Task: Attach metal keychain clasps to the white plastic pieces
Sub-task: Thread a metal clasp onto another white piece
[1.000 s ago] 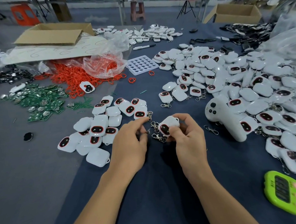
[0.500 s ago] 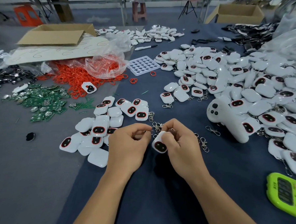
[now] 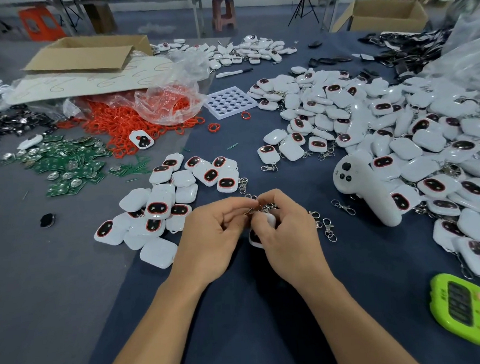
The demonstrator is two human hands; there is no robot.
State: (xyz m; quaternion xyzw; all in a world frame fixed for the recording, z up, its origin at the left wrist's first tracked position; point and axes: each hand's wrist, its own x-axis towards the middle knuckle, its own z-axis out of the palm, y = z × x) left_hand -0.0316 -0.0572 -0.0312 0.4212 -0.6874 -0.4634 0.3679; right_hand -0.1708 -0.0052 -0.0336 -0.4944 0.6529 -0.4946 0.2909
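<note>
I see the right hand (image 3: 289, 235) curled around a white plastic piece (image 3: 270, 221), near the middle of the blue cloth (image 3: 240, 307). The left hand (image 3: 211, 236) pinches a metal clasp (image 3: 251, 212) against the piece's far edge.

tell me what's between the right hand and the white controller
In the head view, a few loose metal clasps lie between the right hand and the white controller.
</note>
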